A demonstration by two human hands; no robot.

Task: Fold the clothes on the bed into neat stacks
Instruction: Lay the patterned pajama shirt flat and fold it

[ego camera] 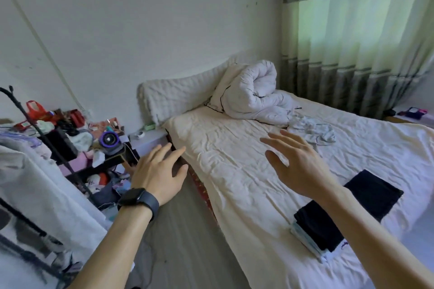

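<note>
cream sheet (234,171) creased on bed; white duvet (253,94) bundled by wall.

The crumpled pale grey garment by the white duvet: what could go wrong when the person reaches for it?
1. The right forearm crosses above the folded dark navy stack; stretching the right hand forward could brush it and spoil the folds.
2. The crumpled pale grey garment lies against the rolled white duvet, so pulling it might drag the duvet along.
</note>
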